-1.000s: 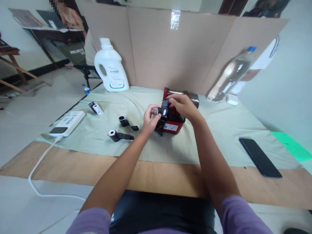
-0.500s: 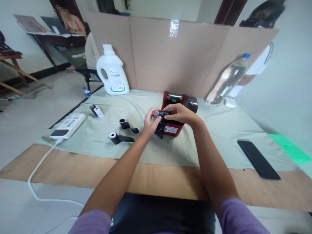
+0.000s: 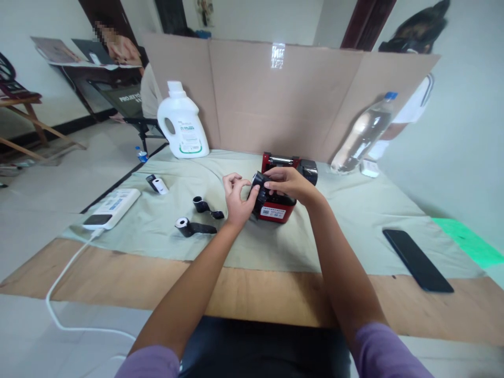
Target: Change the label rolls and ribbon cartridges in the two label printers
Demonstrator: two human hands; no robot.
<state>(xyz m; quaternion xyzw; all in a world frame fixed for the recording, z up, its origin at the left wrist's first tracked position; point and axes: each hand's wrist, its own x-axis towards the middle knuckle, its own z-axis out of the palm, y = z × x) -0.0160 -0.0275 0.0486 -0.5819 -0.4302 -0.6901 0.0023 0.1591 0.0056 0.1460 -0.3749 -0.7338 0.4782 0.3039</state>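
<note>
A small red printer (image 3: 275, 211) stands on the pale green cloth (image 3: 346, 220) at the middle of the table. In front of its left side I hold a black paper roll (image 3: 258, 190) between both hands. My left hand (image 3: 236, 198) pinches the roll's left end, fingers partly spread. My right hand (image 3: 286, 181) grips the roll from above and lies over the printer's top. Two more black-wrapped rolls (image 3: 193, 227) (image 3: 205, 205) lie on the cloth to the left, apart from my hands.
A white detergent jug (image 3: 182, 124) and a clear water bottle (image 3: 362, 134) stand against the cardboard screen (image 3: 275, 100). A white power bank (image 3: 112, 207) with cable lies at left, a small white roll (image 3: 157, 185) near it, a black phone (image 3: 417, 260) at right. A person sits behind, at left.
The black roll has turned and come lower in front of the printer. My left fingers have spread along its end, and my right hand has shifted down over it.
</note>
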